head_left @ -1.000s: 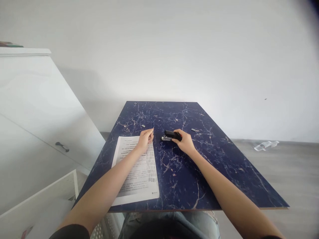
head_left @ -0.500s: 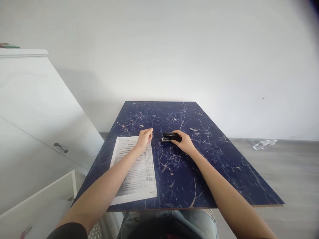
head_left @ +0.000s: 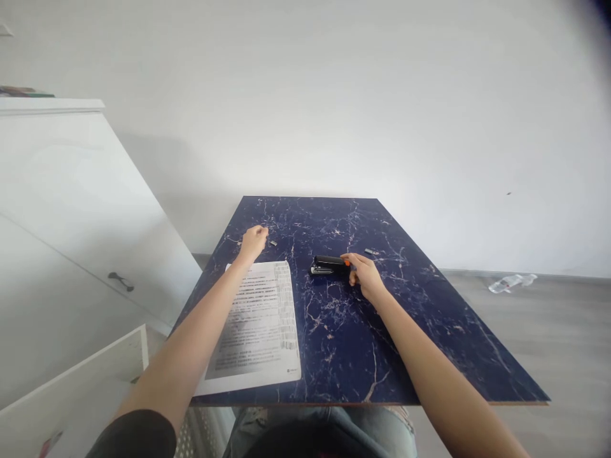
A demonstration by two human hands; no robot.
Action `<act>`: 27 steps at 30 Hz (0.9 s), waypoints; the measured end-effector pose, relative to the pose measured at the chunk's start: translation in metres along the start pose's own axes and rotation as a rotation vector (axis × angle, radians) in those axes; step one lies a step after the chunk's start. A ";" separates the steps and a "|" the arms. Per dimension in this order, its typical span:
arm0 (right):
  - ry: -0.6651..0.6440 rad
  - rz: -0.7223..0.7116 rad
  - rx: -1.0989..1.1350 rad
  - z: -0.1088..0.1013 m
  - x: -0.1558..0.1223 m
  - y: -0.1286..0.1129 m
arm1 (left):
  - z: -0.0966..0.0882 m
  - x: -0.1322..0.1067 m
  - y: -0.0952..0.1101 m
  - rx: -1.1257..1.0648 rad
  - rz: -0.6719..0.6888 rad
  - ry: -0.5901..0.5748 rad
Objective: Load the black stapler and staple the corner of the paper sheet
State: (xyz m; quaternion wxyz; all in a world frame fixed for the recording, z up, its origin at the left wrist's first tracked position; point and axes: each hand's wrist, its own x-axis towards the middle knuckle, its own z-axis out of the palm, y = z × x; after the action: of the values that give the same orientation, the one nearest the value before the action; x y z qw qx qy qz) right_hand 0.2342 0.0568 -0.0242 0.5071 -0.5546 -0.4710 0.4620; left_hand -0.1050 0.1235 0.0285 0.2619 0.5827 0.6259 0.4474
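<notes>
A black stapler with an orange rear tip lies on the dark blue marbled table. My right hand sits just right of it, fingertips pinched on the orange end. My left hand is past the top edge of a printed paper stack, fingers curled, beside a small silver staple strip that lies on the table. What the curled fingers hold, if anything, is hidden.
A second small staple strip lies right of the stapler. A white cabinet with a dark handle stands at the left, a white open box below it. A clear plastic bottle lies on the grey floor at right.
My left hand left the paper's top right corner and moved up and left to the staple strip. My right hand slid back from over the stapler to its rear end, uncovering the orange tip.
</notes>
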 end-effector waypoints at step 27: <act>0.036 -0.155 -0.157 0.005 0.000 0.004 | 0.027 0.001 -0.046 0.489 0.463 -0.197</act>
State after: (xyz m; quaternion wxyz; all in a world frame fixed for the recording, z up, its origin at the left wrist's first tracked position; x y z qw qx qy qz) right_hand 0.2293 0.0573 -0.0280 0.5048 -0.5627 -0.5379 0.3730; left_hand -0.1055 0.1354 -0.0237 0.0654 0.7950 0.5376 0.2734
